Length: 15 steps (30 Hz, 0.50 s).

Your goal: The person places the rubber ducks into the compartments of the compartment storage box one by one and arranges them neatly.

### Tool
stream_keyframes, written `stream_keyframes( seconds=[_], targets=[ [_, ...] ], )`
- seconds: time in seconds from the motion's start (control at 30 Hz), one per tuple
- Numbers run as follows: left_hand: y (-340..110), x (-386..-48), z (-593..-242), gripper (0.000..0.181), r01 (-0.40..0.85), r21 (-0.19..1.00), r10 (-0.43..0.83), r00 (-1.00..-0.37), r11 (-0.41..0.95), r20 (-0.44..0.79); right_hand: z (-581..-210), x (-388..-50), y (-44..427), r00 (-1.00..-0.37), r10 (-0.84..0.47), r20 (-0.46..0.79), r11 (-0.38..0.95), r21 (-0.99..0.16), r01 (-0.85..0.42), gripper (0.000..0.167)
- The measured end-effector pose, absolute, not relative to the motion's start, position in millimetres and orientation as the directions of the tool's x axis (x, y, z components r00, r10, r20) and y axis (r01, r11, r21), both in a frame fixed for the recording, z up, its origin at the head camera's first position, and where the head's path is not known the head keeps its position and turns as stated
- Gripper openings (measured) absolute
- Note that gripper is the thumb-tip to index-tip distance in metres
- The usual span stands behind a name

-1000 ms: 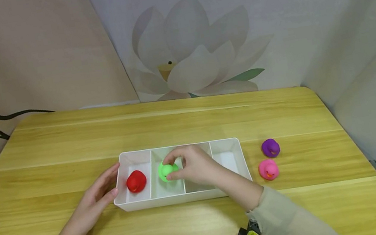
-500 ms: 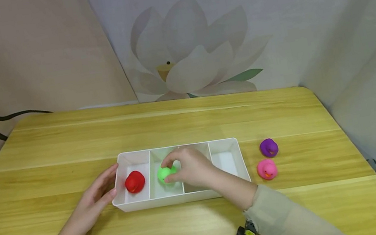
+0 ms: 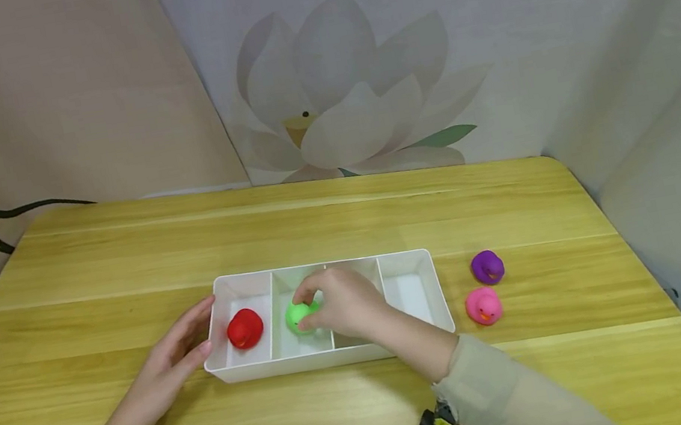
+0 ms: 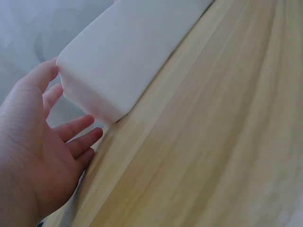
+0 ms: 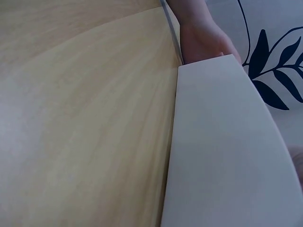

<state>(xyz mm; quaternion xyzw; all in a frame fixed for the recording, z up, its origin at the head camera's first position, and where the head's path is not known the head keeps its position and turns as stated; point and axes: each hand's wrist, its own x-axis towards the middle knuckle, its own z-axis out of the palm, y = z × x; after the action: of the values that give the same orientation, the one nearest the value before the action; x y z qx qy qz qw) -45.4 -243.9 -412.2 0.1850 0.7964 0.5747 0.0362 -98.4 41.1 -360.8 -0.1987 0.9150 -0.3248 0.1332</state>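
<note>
The left hand, loosely spread, touches the nine o'clock end of a long white plastic tray. A glossy red toy duck sits in its leftmost compartment. In the next, the right hand pinches a bright green toy duck. Beyond the tray's three o'clock end sit a pink toy duck and, around twelve o'clock from it, a purple one.
</note>
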Motion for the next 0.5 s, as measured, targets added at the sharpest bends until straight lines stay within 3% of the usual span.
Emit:
stream_keyframes(
  seconds=[0.5],
  targets=[
    [-243.7, -45.9, -411.9, 0.055, 0.243, 0.931, 0.336, -0.931, 0.272, 0.145, -358.2, -99.7, 39.6, -0.878, -0.460, -0.134, 0.725, -0.627, -0.285, 0.027]
  ],
)
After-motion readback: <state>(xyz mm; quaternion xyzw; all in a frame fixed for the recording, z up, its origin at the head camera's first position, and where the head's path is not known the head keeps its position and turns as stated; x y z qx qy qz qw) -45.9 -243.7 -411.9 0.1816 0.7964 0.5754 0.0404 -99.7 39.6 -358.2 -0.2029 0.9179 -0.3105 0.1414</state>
